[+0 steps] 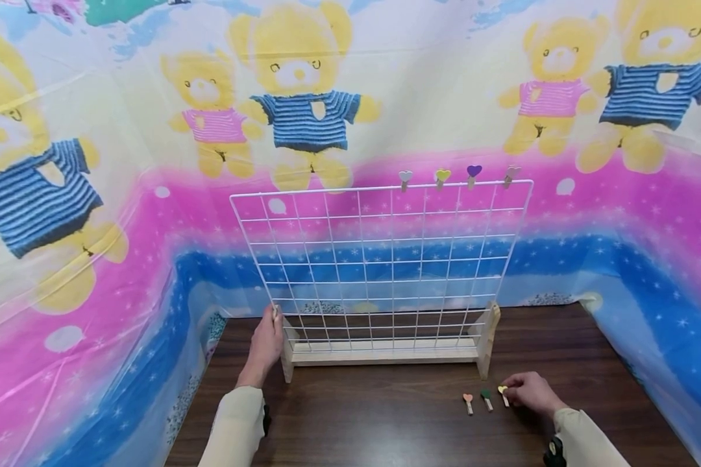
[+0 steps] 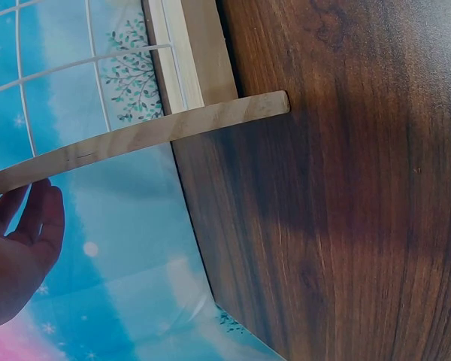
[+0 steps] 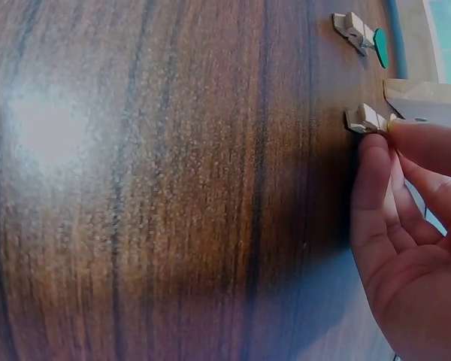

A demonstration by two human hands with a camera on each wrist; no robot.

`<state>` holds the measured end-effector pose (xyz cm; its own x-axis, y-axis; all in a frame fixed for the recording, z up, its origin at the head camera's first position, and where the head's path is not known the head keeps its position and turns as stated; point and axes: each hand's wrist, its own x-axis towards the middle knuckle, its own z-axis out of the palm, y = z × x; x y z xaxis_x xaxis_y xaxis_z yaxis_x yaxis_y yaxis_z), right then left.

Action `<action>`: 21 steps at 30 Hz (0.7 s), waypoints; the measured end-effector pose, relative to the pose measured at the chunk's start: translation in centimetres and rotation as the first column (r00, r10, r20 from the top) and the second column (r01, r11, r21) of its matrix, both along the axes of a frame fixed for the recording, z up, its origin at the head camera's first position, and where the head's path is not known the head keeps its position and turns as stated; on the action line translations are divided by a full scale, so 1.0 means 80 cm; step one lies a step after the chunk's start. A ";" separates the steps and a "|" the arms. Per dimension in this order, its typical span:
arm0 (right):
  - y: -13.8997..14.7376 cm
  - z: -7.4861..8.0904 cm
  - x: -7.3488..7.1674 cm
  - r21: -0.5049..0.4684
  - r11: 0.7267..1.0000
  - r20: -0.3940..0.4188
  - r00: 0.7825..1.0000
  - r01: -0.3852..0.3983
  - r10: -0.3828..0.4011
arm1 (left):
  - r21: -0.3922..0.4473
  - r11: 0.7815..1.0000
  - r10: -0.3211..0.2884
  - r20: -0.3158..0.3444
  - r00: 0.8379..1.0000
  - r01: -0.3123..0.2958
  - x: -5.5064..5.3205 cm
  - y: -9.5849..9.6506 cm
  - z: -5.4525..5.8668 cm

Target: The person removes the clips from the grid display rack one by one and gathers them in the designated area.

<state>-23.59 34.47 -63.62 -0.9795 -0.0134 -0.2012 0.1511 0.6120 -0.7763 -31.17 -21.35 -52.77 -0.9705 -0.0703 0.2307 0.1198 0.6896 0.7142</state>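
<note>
My left hand (image 1: 265, 344) grips the top of the left wooden upright of a stand (image 1: 385, 355), its fingers curled behind the wood (image 2: 135, 137) in the left wrist view. A white wire grid (image 1: 392, 243) rises from this stand. On the table at the front right, my right hand (image 1: 533, 393) pinches a small wooden clothespin with a yellow heart (image 1: 506, 400) between thumb and fingertips. The heart is mostly hidden by the fingers in the right wrist view. Left of it lie a clothespin with a green heart (image 1: 487, 402) and one with an orange heart (image 1: 468, 403).
Several heart clothespins are clipped along the grid's top wire toward the right: white (image 1: 405, 178), yellow (image 1: 442, 177), purple (image 1: 473, 174) and pale pink (image 1: 511, 175). A bear-printed cloth (image 1: 426, 84) hangs behind and beside the dark wooden table (image 1: 350, 421).
</note>
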 end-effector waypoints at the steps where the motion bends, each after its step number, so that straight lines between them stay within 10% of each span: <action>1: 0.000 0.000 0.000 0.005 1.000 -0.002 1.000 -0.009 0.009 | -0.001 1.000 -0.002 -0.002 1.000 0.002 0.000 0.000 0.000; 21: -0.001 0.001 0.002 0.011 1.000 0.007 1.000 -0.009 0.009 | -0.003 1.000 -0.006 -0.008 1.000 0.006 0.000 -0.001 -0.001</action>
